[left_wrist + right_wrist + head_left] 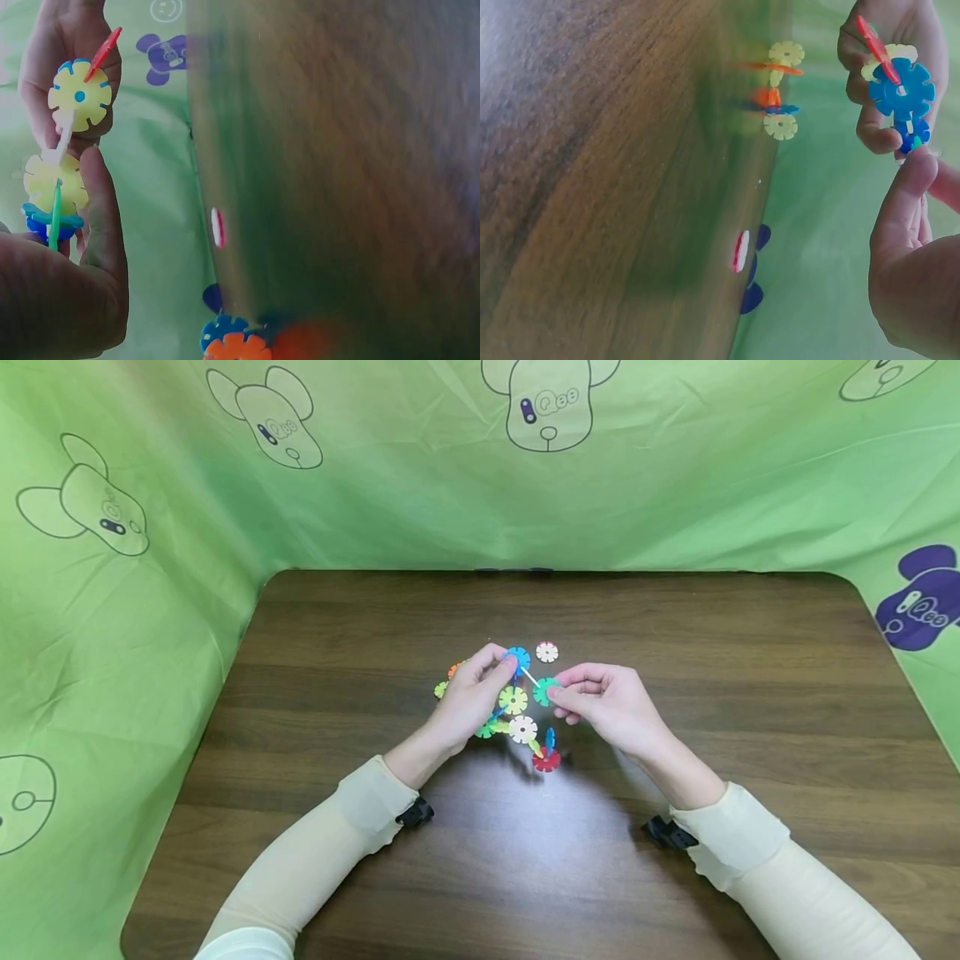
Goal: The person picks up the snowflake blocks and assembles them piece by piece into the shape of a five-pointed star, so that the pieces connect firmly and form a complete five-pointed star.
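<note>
Notched flower-shaped plastic discs are joined in a chain between the two hands. My left hand [476,693] pinches a blue disc [517,657] between thumb and fingers. With thumb and fingertips, my right hand [611,703] holds a green disc [545,692]. A white disc [530,677], seen edge-on, spans the gap between blue and green. Below the hands, the linked discs include a yellow disc [513,700], a white disc with slots [522,729] and a red disc [546,760] with a small blue disc [551,741] standing in it. Fingers partly cover the chain in both wrist views.
A loose white-and-pink disc [547,652] lies on the brown wooden table [750,693] beyond the hands. Orange [453,670] and yellow-green discs [440,690] show past the left hand, partly hidden by it. Green printed cloth [412,510] hangs behind the table.
</note>
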The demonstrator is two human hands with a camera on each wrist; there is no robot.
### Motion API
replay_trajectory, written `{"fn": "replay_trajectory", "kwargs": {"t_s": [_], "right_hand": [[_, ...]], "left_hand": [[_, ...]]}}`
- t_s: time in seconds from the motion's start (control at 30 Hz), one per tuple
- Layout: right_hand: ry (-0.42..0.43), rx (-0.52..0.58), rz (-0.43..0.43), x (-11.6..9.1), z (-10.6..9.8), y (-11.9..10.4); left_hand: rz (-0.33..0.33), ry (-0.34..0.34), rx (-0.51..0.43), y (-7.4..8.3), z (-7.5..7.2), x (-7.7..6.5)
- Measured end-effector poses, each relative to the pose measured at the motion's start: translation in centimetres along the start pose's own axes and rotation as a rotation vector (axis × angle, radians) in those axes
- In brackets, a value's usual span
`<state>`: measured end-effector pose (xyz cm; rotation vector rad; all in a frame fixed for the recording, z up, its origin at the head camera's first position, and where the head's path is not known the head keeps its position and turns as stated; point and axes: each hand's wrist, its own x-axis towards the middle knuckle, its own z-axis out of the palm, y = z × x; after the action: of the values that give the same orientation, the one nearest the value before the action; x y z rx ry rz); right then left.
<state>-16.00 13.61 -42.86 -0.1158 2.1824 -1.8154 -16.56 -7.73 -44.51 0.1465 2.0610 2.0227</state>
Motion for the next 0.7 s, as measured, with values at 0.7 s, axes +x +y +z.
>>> {"fn": "replay_trajectory", "kwargs": {"t_s": [0.7], "right_hand": [[-0.160, -0.202, 0.012, 3.4, 0.5, -1.0]], "left_hand": [[-0.099, 0.143, -0.092, 0.1, -5.3, -1.9]]}}
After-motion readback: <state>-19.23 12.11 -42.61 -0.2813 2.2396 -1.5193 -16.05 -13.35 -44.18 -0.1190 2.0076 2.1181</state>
